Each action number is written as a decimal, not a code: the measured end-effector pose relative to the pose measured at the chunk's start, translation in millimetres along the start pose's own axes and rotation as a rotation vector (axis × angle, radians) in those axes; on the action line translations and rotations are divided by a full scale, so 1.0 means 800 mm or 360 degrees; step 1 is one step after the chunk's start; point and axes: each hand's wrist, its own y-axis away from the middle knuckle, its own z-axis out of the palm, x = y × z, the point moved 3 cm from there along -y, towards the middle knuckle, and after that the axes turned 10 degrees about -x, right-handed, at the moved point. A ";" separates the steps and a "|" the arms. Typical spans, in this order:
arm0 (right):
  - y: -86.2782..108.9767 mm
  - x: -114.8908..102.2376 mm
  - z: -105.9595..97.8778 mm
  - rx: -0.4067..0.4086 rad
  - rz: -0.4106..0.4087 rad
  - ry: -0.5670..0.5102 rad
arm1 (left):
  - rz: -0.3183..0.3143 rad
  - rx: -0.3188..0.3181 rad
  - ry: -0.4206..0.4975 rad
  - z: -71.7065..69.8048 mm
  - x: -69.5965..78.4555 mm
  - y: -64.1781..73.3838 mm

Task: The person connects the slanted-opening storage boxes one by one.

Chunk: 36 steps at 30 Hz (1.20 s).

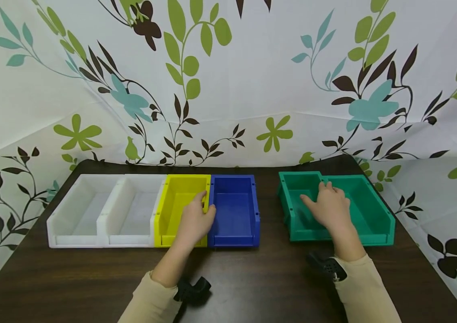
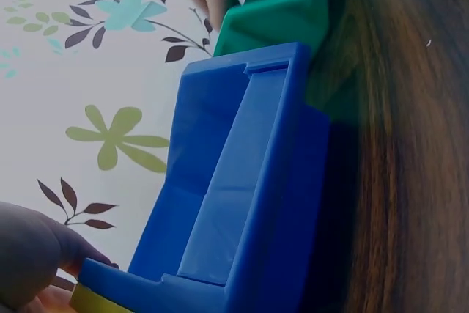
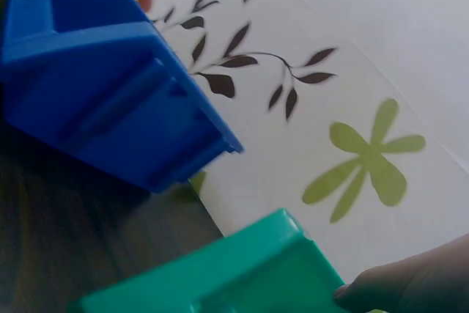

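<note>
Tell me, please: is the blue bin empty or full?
Empty: in the head view, the blue bin shows bare floor, with nothing lying on it.

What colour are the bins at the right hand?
Both bins at the right hand are green; the head view shows them best.

Left hand (image 1: 197,218) and right hand (image 1: 330,206) were bare | left sleeve (image 1: 151,298) and right sleeve (image 1: 367,289) were plain beige | left wrist device (image 1: 192,290) was black, bluntly knobbed | right wrist device (image 1: 329,267) was black, flecked with small dots
</note>
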 end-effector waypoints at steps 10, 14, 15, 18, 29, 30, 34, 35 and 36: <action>0.008 -0.026 0.004 0.0102 -0.0145 -0.0078 | -0.0043 -0.0066 -0.0044 0.001 0.006 0.002; 0.007 -0.032 0.007 0.0076 -0.0207 -0.0180 | -0.0052 -0.0043 -0.0041 -0.003 0.001 -0.002; 0.006 -0.033 0.008 0.0078 -0.0224 -0.0229 | -0.0049 -0.0037 -0.0034 -0.004 -0.001 -0.003; 0.004 -0.031 0.010 0.0054 -0.0257 -0.0399 | -0.0033 -0.0019 -0.0047 -0.010 -0.006 -0.005; -0.005 -0.020 0.021 -0.0095 -0.0321 -0.0548 | -0.0071 -0.0096 0.0069 -0.027 -0.022 -0.014; -0.006 -0.019 0.020 -0.0066 -0.0331 -0.0562 | -0.0086 -0.0103 0.0075 -0.027 -0.022 -0.014; -0.008 -0.019 0.016 0.0062 -0.0339 -0.0652 | -0.0118 -0.0121 0.0081 -0.028 -0.023 -0.016; -0.009 -0.020 0.014 0.0090 -0.0337 -0.0676 | -0.0121 -0.0125 0.0083 -0.028 -0.024 -0.016; -0.009 -0.020 0.012 0.0119 -0.0338 -0.0695 | -0.0123 -0.0126 0.0082 -0.028 -0.023 -0.016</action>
